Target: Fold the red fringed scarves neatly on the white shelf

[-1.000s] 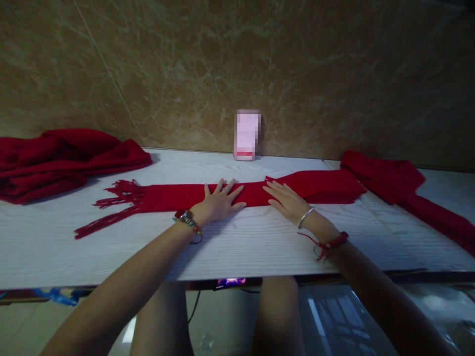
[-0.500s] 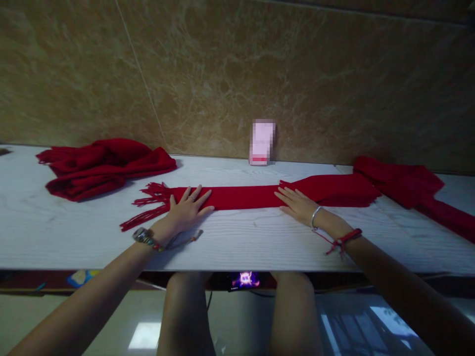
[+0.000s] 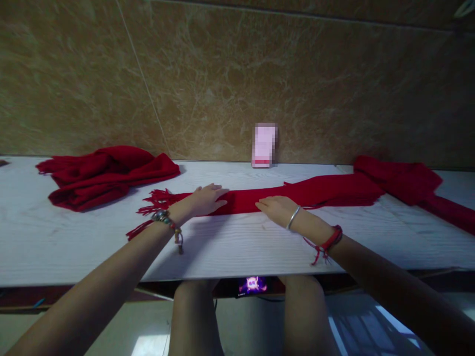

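Observation:
A red scarf (image 3: 241, 201) lies folded into a long flat strip on the white table (image 3: 230, 247), its fringe spread at the left end. Over the strip's left part is my left hand (image 3: 208, 199), raised slightly with its fingers stretched to the right; a shadow falls beneath it. My right hand (image 3: 279, 210) rests at the near edge of the strip, fingers extended leftward and touching the cloth. Neither hand grips the fabric. To the right, the red cloth widens and continues into a loose pile (image 3: 401, 180).
Another crumpled red scarf (image 3: 115, 175) lies at the back left. A pink box-like item (image 3: 264, 145), blurred out, stands against the brown marbled wall (image 3: 208, 84). Below the table edge, a lit phone screen (image 3: 253, 285) shows between the knees.
My left hand has lifted a little and moved right along the strip. My right hand has slid left, so the hands are closer together. The view has shifted slightly.

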A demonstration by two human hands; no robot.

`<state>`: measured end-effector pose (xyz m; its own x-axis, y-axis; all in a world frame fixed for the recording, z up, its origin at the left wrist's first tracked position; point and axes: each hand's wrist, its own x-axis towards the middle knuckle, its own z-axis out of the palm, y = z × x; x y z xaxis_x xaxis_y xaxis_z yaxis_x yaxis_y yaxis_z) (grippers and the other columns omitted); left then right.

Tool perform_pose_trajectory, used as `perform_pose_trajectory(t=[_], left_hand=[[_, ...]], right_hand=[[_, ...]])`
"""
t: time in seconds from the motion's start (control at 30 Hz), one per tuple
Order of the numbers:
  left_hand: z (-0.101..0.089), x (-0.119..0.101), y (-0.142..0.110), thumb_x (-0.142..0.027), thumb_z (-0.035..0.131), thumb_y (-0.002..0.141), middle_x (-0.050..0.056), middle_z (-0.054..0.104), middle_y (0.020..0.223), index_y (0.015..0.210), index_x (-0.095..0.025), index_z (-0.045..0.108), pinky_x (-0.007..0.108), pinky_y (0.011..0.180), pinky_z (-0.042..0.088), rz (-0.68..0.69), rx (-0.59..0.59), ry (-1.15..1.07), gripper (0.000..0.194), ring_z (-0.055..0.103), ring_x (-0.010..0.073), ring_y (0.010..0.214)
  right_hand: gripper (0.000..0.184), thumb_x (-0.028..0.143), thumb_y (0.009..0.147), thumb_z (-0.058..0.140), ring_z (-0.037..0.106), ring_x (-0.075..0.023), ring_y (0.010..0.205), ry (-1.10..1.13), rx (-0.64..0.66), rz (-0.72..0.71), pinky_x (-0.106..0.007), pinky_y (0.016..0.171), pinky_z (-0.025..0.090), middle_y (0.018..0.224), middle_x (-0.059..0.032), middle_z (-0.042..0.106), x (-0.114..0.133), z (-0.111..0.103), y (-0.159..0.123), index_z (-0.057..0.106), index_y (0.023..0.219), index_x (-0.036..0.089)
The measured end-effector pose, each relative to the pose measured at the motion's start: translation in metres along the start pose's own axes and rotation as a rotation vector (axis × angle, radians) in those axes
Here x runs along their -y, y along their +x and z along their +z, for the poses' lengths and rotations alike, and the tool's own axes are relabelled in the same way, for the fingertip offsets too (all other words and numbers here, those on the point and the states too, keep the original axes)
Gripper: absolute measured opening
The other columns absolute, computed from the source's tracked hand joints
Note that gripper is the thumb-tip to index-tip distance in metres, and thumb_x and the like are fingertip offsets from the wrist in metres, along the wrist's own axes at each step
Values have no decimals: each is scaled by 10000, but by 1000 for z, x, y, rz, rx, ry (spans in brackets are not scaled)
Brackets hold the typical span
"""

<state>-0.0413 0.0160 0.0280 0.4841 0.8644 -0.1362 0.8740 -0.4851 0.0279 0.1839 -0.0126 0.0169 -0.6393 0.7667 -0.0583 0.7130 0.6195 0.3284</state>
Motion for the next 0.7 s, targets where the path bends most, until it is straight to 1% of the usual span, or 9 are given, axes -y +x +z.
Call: perform_pose_trajectory(t=[0.03, 0.07, 0.1, 0.2, 0.3, 0.4, 0.53, 0.6, 0.7], left_hand=[[-5, -4, 11, -292, 376, 889, 119, 484, 1365, 1330, -176, 448, 365, 1013, 360, 78, 2, -24, 462, 461, 218, 1231], [-8, -8, 22, -261, 392, 879, 124, 520, 1329, 1305, -150, 477, 315, 1009, 359, 129, -4, -37, 448, 489, 196, 1200], [-12, -13, 32, -237, 405, 869, 132, 540, 1305, 1286, -128, 496, 290, 1003, 357, 153, 1, -42, 441, 504, 189, 1181], [-16, -30, 60, -214, 445, 842, 136, 575, 1262, 1256, -113, 526, 276, 961, 380, 155, 44, -80, 433, 541, 196, 1126], [-15, -41, 79, -226, 487, 813, 110, 615, 1209, 1196, -132, 575, 261, 906, 406, 137, 54, -122, 404, 568, 191, 1066], [-13, -45, 90, -262, 517, 790, 89, 667, 1107, 1137, -137, 613, 243, 811, 438, 103, 63, -162, 381, 605, 182, 954], [-13, -43, 100, -299, 551, 755, 60, 703, 977, 1022, -141, 671, 230, 706, 442, 80, 99, -232, 332, 615, 170, 827], [-13, -41, 104, -300, 557, 742, 43, 708, 935, 997, -147, 679, 224, 681, 438, 85, 115, -273, 322, 608, 160, 794], [-11, -38, 110, -281, 578, 708, 23, 708, 903, 1000, -157, 678, 219, 689, 433, 97, 121, -338, 333, 601, 153, 785]], right_hand=[[364, 45, 845, 416, 652, -198, 953, -18, 20, 25, -312, 775, 523, 1090, -125, 680, 1, -2, -1, 634, 1106, 173], [375, 38, 848, 404, 650, -198, 954, -29, 37, 47, -306, 764, 524, 1094, -125, 678, 2, -3, -3, 629, 1115, 176], [381, 36, 852, 394, 647, -200, 959, -33, 49, 64, -303, 759, 524, 1100, -127, 674, 3, -4, -4, 623, 1123, 173], [375, 39, 865, 378, 636, -208, 978, -15, 49, 100, -302, 753, 526, 1127, -138, 660, 5, -3, -7, 615, 1134, 147], [345, 40, 869, 386, 631, -208, 982, 11, 15, 130, -296, 764, 524, 1145, -148, 648, 7, 2, -10, 628, 1102, 117], [312, 37, 866, 403, 638, -200, 947, 17, -25, 131, -290, 762, 516, 1114, -151, 660, 9, 5, -14, 641, 1056, 104], [287, 49, 871, 415, 640, -206, 902, 34, -71, 129, -304, 740, 498, 1054, -143, 678, 12, 4, -16, 636, 1046, 100], [288, 56, 879, 404, 634, -209, 891, 44, -85, 131, -310, 736, 480, 1007, -133, 687, 14, 3, -15, 636, 1044, 103], [272, 64, 880, 408, 618, -210, 875, 50, -122, 136, -310, 718, 447, 931, -124, 689, 16, 3, -12, 646, 1004, 110]])
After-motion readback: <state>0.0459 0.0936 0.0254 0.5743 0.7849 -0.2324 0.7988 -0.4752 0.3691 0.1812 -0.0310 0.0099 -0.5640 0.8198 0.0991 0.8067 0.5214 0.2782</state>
